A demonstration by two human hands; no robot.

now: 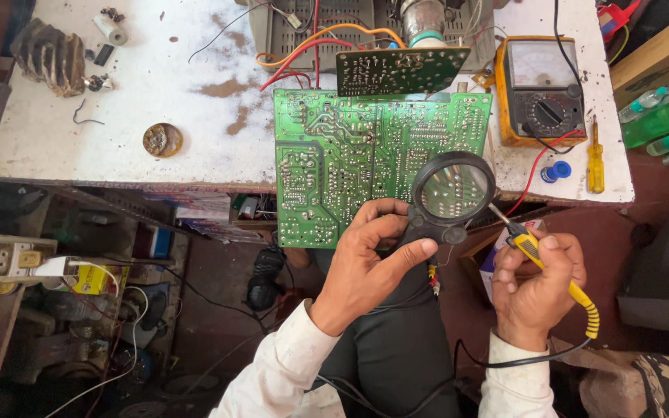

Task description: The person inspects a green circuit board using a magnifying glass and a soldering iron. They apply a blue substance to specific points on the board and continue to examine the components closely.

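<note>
Premises: a small electronics repair workshop. Evidence: a worn, stained white counter (156,93) carries a large green printed circuit board (350,155) with exposed solder joints, a yellow-cased analogue multimeter (540,89) with red and black leads, a round brass-coloured tin (162,140), a small yellow-handled screwdriver (595,159) and a finned grey metal heat sink (49,56). Loose red and orange wires (303,50) run from an opened grey chassis (365,23). A white socket strip (1,258) sits below amid tangled cables.

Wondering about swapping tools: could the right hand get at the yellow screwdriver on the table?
Probably not yet: the right hand is shut on a yellow probe. The yellow screwdriver lies uncovered.
</note>
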